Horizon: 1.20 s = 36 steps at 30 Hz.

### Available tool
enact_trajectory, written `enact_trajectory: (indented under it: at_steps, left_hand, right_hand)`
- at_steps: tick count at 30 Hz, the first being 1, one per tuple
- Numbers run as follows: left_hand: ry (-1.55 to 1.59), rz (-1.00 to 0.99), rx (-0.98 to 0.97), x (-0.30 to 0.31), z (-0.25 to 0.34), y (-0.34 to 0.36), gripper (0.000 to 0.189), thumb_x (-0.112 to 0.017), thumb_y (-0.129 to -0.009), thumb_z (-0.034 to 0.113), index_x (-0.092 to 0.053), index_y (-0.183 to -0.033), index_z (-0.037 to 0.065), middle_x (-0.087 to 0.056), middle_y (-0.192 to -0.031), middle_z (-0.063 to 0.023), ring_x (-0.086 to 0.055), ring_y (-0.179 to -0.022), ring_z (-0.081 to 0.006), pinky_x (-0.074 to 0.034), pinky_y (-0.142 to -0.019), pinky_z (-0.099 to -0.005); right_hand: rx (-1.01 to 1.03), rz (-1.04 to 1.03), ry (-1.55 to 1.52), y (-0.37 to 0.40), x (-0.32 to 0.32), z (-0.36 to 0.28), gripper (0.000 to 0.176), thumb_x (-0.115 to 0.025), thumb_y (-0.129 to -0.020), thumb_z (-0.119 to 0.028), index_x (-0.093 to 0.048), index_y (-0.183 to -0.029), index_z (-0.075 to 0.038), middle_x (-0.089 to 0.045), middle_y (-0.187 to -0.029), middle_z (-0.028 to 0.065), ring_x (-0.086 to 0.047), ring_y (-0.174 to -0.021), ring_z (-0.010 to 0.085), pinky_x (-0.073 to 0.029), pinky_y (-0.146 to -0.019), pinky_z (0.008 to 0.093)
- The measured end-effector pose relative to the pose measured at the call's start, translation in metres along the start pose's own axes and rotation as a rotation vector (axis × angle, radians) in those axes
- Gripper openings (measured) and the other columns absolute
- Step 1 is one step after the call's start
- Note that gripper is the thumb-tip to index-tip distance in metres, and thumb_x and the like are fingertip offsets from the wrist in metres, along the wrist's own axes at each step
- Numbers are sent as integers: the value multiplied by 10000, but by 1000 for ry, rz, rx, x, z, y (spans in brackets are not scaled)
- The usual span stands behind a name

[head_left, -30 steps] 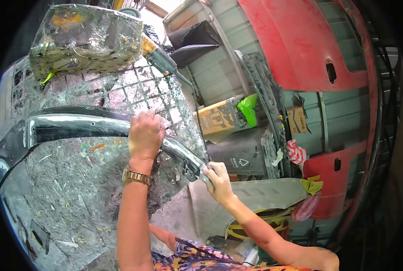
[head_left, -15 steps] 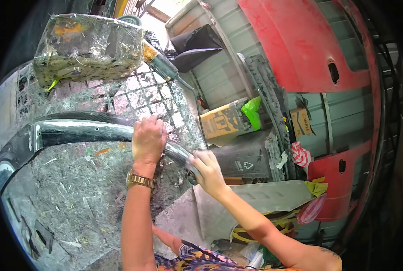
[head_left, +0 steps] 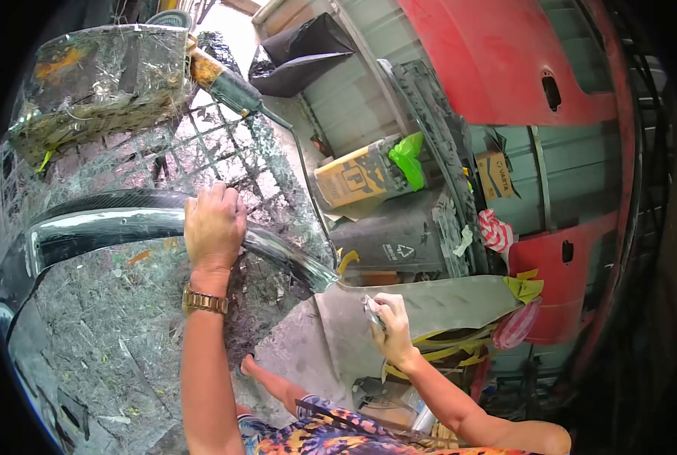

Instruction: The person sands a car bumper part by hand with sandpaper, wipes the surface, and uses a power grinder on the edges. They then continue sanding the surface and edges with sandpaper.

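Note:
A long curved black fender flare (head_left: 119, 227), with whitish sanded patches along its face, lies across the dusty worktop (head_left: 149, 334). My left hand (head_left: 216, 227), a gold watch on its wrist, is closed over the flare right of its middle. Off the flare's right end, apart from it, is my right hand (head_left: 391, 326). Its fingers pinch a small folded grey sheet (head_left: 374, 312) that looks like sandpaper. White dust coats the fingers. My left palm hides the part of the flare under it.
A plastic-wrapped block (head_left: 103, 83) stands at the back left beside a corded power tool (head_left: 228, 85). Cartons, including a yellow-brown box (head_left: 357, 178), and a black bin (head_left: 391, 246) are on the right. Red vehicle panels (head_left: 498, 61) lean behind a grey panel (head_left: 429, 299).
My right hand has come off the flare's right end and moved toward me and rightward, showing the grey sheet. My left hand keeps its hold. The whole view has shifted slightly.

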State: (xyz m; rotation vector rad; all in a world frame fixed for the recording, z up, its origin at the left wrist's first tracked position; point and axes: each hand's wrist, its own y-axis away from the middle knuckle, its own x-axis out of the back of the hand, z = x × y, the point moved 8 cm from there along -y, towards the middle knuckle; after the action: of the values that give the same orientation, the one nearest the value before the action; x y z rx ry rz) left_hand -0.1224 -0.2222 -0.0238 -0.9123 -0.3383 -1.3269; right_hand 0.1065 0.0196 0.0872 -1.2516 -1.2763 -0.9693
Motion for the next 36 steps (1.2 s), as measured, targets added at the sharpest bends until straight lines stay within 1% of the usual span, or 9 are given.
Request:
enact_trajectory:
  at_steps: [7,11,15,18,22,26,32,34,36]
  left_hand:
    - [-29,-31,-9,-1,0,-1,169,-606,-944,242,-602,-874,88,-601,-957,-84,-580,-960,-283,-436,-833,-427]
    - [-49,34,-38,3,0,-3,128,-639,-909,221,-610,-852,110,-605,-940,-61,-592,-922,-266,-447,-813,-412]
    - [0,-41,-26,-4,2,4,162,-605,-940,239,-604,-878,89,-598,-958,-87,-578,-967,-289,-436,-833,-430]
    - [-31,-14,-43,0,-3,-1,159,-606,-938,235,-602,-869,92,-593,-947,-87,-577,-965,-287,-436,-830,-430]
    - [-37,-43,-31,-3,3,2,165,-616,-930,242,-603,-855,96,-600,-956,-74,-573,-970,-274,-445,-835,-420]
    - [-48,31,-65,1,1,1,155,-618,-927,234,-604,-844,104,-610,-956,-55,-574,-961,-256,-452,-826,-406]
    - [-17,-3,-51,1,1,-1,169,-609,-941,225,-583,-844,88,-584,-921,-82,-578,-926,-283,-439,-816,-426]
    - [-28,40,-62,4,3,1,160,-608,-942,218,-583,-848,90,-583,-909,-77,-580,-910,-278,-438,-809,-423]
    - [-26,37,-50,2,3,0,158,-610,-941,218,-582,-851,90,-583,-912,-77,-580,-913,-276,-438,-808,-422]
  right_hand:
    - [280,-1,1,-70,-55,-34,354,-647,-766,-23,-657,-1121,-23,-606,-1123,162,-576,-1040,377,-474,-923,460]
    - [248,48,2,-46,-53,-13,332,-646,-769,-28,-641,-1101,-15,-601,-1108,149,-574,-1027,364,-469,-913,449]
    - [268,29,2,-84,-56,-47,268,-652,-786,-14,-660,-1053,-19,-618,-1091,147,-582,-1031,363,-475,-893,451]
    - [231,66,-19,-55,-44,-25,335,-652,-764,15,-635,-1097,-21,-610,-1099,154,-581,-1042,366,-476,-891,444]
    - [271,57,-13,-93,-59,-51,253,-655,-765,-9,-660,-1017,-29,-627,-1064,149,-602,-1007,354,-484,-882,455]
    - [244,45,22,-50,-52,-16,358,-648,-739,26,-638,-1092,-35,-612,-1093,138,-591,-1032,356,-478,-896,450]
    - [270,62,0,-54,-45,-28,302,-665,-762,-19,-653,-1063,-19,-614,-1092,163,-585,-1026,376,-477,-887,467]
    - [95,0,-27,-27,-29,-4,320,-669,-764,-15,-651,-1084,-24,-612,-1098,169,-583,-1024,377,-470,-899,459]
    - [78,16,-14,-22,-6,-2,332,-668,-759,9,-650,-1090,-14,-614,-1088,175,-582,-1012,378,-476,-889,454]
